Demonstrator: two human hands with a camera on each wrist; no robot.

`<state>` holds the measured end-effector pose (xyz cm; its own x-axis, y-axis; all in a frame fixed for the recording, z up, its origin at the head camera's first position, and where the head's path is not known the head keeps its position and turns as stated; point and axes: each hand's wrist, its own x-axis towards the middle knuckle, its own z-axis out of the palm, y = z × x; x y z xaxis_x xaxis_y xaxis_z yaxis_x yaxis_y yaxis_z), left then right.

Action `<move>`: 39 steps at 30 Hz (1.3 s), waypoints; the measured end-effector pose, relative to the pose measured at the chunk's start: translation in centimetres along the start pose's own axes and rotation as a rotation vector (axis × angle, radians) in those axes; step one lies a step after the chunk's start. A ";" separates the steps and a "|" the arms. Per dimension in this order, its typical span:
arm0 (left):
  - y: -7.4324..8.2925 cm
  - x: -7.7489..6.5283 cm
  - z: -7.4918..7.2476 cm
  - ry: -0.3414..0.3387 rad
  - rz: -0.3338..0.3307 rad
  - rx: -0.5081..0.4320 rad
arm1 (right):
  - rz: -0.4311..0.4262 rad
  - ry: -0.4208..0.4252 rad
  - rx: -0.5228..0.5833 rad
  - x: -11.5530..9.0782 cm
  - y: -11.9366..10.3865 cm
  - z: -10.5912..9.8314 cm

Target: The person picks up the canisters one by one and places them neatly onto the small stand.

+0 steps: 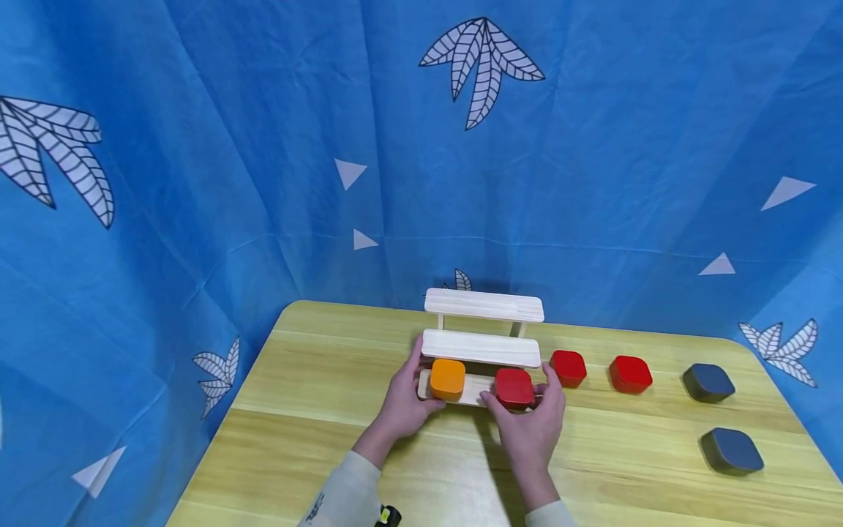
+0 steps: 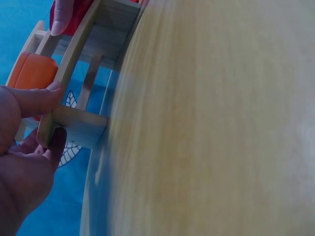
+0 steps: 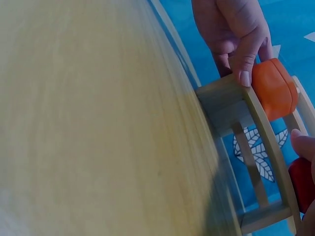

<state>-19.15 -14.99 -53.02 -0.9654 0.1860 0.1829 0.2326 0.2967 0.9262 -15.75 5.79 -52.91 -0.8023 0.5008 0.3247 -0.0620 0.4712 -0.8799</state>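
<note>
Shelf point(image 1: 481, 348) of pale wood, three-tiered, is set on a table point(image 1: 309, 380); its lowest tier's left end is gripped by the left hand point(image 1: 402, 401); on it, an orange block point(image 1: 447, 379) is placed beside that hand; a red block point(image 1: 514, 388), farther right, is held in the right hand point(image 1: 535, 430).

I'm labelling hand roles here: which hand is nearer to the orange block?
Left. The left hand grips the left end of the wooden rack, just beside the orange block; the right hand is farther off, gripping a red block toward the right end.
</note>
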 end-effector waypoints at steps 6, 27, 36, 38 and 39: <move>0.1 0.0 0.1 -0.006 -0.008 -0.010 | -0.003 0.007 0.003 0.1 0.0 -0.2; 0.1 -0.2 0.2 0.006 -0.025 0.024 | -0.030 -0.046 0.011 -0.1 0.3 -1.3; 0.1 -0.1 0.1 0.006 -0.033 0.025 | -0.013 -0.128 0.035 0.1 0.7 -1.9; 0.1 -0.1 0.1 0.004 -0.040 0.025 | -0.002 -0.139 0.038 0.2 0.8 -2.1; 0.2 -0.1 0.1 0.003 -0.044 0.025 | 0.004 -0.143 0.036 0.2 0.9 -2.3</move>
<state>-19.05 -14.86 -52.90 -0.9752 0.1690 0.1432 0.1926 0.3278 0.9249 -14.61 7.93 -52.83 -0.8788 0.3928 0.2708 -0.0778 0.4421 -0.8936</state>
